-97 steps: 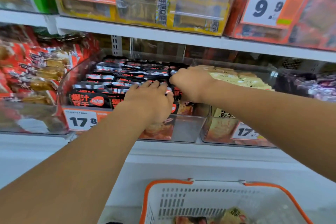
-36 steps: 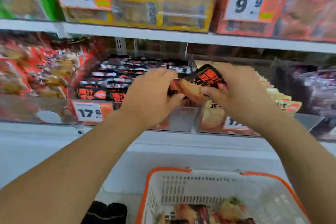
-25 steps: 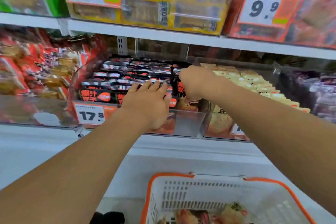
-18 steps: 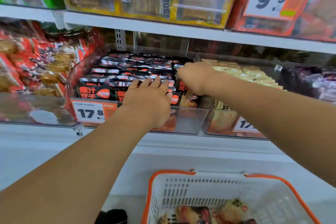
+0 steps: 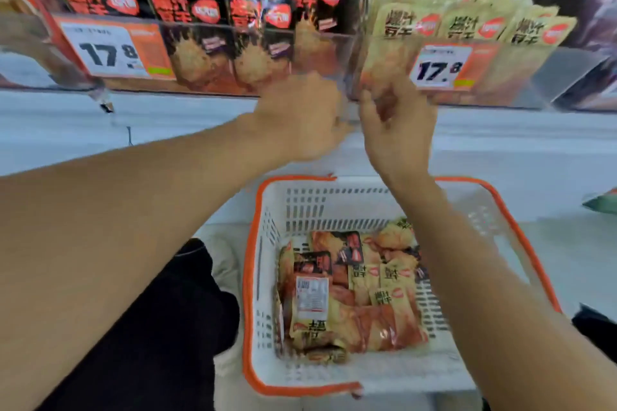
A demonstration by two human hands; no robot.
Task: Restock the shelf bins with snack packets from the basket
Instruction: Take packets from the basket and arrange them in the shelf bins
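Hands hung mid-frame, both blurred. Left hand (image 5: 300,117) had fingers curled under, nothing visible in it; right hand (image 5: 397,130) had fingers loosely bent, seemingly empty, though blur made that uncertain. Basket (image 5: 253,277), white with an orange rim, sat at 6 o'clock holding mixed snack packets (image 5: 350,297). Black-packet bin (image 5: 207,53) stood at 11 o'clock, yellow-packet bin (image 5: 467,43) at 1 o'clock, each with a 17.8 price tag (image 5: 110,50).

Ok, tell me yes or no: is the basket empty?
No, the orange-rimmed white basket holds a pile of snack packets, black ones and yellow ones.
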